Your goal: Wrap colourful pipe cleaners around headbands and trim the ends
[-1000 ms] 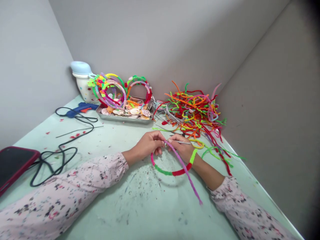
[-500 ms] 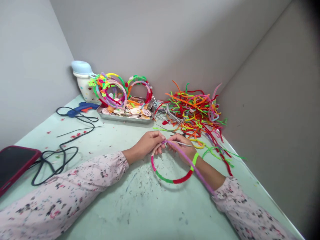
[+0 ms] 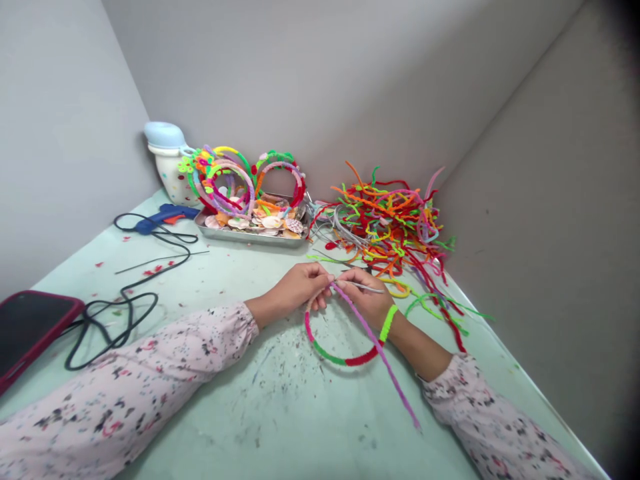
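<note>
My left hand pinches the upper left part of a round hoop wrapped in pink, green, red and lime fuzzy wire. Close beside it, my right hand has its fingers closed on the grey bare end of the same hoop, which sticks out past them. From between the fingertips a purple pipe cleaner runs down to the right, crossing over the hoop. The exact spot where it meets the hoop is hidden by the fingers.
Behind stand a metal tray of shells, several colourful headbands and a white cup. Pipe cleaners lie heaped at the back right. A blue glue gun, black cable and phone are on the left.
The loose end of the purple pipe cleaner has swung down and left, off the right forearm and over the table. Both hands stay nearly in place.
</note>
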`<state>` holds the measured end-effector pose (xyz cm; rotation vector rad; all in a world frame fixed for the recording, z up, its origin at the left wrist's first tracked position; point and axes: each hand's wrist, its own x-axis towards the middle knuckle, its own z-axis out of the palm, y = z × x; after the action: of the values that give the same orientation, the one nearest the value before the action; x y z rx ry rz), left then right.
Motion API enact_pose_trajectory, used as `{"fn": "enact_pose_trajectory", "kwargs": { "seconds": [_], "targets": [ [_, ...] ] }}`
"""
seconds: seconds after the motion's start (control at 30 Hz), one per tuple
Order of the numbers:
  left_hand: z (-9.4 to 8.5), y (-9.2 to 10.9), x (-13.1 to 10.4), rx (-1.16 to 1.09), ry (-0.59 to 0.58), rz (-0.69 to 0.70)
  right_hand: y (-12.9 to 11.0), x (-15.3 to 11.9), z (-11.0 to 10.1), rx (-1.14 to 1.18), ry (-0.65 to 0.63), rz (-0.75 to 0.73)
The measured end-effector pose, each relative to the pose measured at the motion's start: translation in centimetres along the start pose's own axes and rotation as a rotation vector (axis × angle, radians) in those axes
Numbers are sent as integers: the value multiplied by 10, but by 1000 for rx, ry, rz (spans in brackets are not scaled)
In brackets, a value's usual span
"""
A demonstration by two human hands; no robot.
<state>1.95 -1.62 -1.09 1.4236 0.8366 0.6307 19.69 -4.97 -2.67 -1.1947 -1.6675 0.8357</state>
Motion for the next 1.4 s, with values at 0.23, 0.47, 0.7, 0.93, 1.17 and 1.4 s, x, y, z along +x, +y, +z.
{"fn": "enact_pose_trajectory", "kwargs": {
  "seconds": [0.23,0.47,0.7,0.93,1.17,1.4],
  "targets": [
    [2,0,1,86,16,1,-2,0,-1,10,13,40],
    [3,-5,2,167,18,11,-1,-1,-1,0,-22,61],
    [5,-1,-1,263,54,43,-3,-1,-1,5,-43,68],
    [2,-1,-1,123,-4,16,-3,0,-1,45,-17,94],
    [2,-4,0,147,-12,35,-3,-1,-1,34,-27,95],
    [4,-7,-1,298,37,74,-3,-1,-1,5,-42,93]
  ]
}}
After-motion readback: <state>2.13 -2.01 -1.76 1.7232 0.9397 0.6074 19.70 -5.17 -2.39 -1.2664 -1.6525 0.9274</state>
